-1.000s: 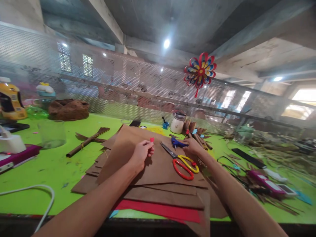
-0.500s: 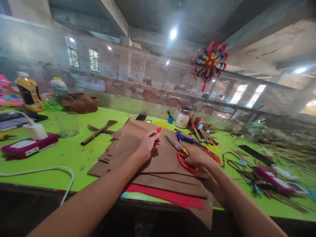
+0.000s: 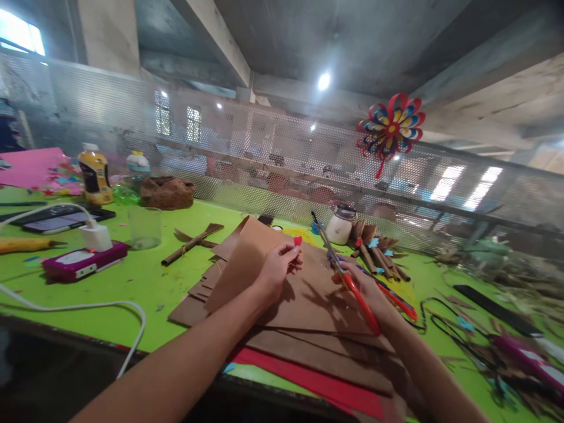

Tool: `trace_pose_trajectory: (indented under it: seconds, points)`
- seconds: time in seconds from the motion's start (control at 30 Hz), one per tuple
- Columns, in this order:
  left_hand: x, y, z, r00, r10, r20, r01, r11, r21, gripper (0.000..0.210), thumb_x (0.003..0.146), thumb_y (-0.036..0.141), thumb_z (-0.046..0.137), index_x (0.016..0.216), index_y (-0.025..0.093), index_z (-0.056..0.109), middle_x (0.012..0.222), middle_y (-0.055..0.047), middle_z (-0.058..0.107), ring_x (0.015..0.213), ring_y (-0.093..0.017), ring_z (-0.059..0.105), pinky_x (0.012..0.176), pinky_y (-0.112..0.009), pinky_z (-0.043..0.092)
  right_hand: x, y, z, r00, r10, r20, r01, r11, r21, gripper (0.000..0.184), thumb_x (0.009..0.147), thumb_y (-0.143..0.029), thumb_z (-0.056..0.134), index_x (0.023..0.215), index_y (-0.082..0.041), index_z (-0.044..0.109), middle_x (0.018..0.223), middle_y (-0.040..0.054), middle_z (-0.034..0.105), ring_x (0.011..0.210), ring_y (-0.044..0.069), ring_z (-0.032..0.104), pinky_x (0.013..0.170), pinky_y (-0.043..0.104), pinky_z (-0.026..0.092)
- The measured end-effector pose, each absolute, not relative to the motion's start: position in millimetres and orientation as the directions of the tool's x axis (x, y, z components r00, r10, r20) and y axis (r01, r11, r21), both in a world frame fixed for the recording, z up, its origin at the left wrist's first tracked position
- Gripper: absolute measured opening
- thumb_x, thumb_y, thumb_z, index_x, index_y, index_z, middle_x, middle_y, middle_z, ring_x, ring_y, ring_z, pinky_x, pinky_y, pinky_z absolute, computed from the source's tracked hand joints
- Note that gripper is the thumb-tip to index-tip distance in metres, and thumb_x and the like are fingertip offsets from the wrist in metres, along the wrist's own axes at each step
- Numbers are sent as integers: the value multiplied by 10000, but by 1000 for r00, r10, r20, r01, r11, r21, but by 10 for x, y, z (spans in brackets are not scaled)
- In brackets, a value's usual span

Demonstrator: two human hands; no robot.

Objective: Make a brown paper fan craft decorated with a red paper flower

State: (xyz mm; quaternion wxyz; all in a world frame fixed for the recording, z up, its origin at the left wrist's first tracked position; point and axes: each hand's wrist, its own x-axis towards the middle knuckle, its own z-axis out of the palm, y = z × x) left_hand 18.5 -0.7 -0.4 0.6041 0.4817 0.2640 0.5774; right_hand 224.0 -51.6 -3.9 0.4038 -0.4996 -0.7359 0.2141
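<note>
Between the fingertips of my left hand [image 3: 278, 271] is a small red paper piece [image 3: 298, 241], pinched and held up over the brown paper sheets [image 3: 308, 299]. My right hand [image 3: 359, 288] grips a pair of scissors [image 3: 348, 276] with red handles, raised off the paper with the blades pointing up and away from me. Behind that hand lies a blue glue gun [image 3: 339, 258], mostly hidden, and a red-and-dark cutter-like tool [image 3: 399, 299]. Red paper [image 3: 308, 382] sticks out from under the brown stack at the table's front edge.
On the left are a purple power strip [image 3: 83, 261] with a white plug, a clear cup [image 3: 145, 228] and a yellow bottle [image 3: 94, 176]. A white jar [image 3: 341, 224] and rolled brown paper bundles [image 3: 374, 249] stand behind. Black cords [image 3: 462, 338] lie at the right.
My right hand has picked the scissors up off the brown paper and tilted them upward. My left hand still pinches the red piece. The view has shifted left.
</note>
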Motion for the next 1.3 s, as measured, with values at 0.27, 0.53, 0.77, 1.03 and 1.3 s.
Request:
trace_pose_trajectory:
  seconds: [0.27, 0.53, 0.77, 1.03, 1.3]
  points:
    - [197, -76, 60, 233, 912, 337, -479, -194, 856, 189, 725, 317, 607, 701, 144, 533, 596, 9, 545, 524, -76, 491, 489, -204, 327, 1805, -747, 114, -192, 948, 253, 548, 318, -774, 364, 749, -416, 556, 1002, -157, 525, 638, -8, 571, 551, 137, 526, 510, 239, 422]
    - [190, -66, 68, 263, 881, 394, -468, -242, 850, 163, 723, 290, 591, 688, 144, 527, 568, 15, 526, 510, -80, 466, 501, -219, 336, 1660, -744, 116, -190, 918, 349, 586, 391, -710, 389, 820, -498, 426, 949, -150, 542, 681, 29, 569, 549, 144, 513, 516, 257, 424]
    - [210, -109, 96, 256, 891, 374, -479, -219, 850, 161, 704, 290, 596, 696, 146, 525, 555, 25, 508, 496, -76, 443, 487, -217, 315, 1633, -761, 73, -171, 922, 348, 589, 379, -714, 354, 833, -470, 417, 968, -168, 545, 745, 40, 604, 582, 150, 537, 531, 251, 434]
    - [193, -128, 110, 285, 880, 380, -477, -214, 853, 157, 721, 290, 584, 683, 155, 512, 560, 17, 515, 497, -82, 446, 501, -232, 320, 1623, -805, 135, -208, 896, 393, 636, 429, -642, 345, 847, -483, 390, 936, -182, 534, 719, 28, 577, 634, 168, 535, 580, 263, 430]
    - [192, -99, 75, 337, 864, 375, -479, -185, 858, 146, 724, 279, 582, 682, 152, 523, 562, 22, 507, 505, -76, 442, 514, -224, 326, 1627, -822, 87, -161, 912, 376, 627, 389, -675, 399, 844, -511, 376, 963, -172, 549, 729, 37, 582, 632, 166, 533, 554, 255, 420]
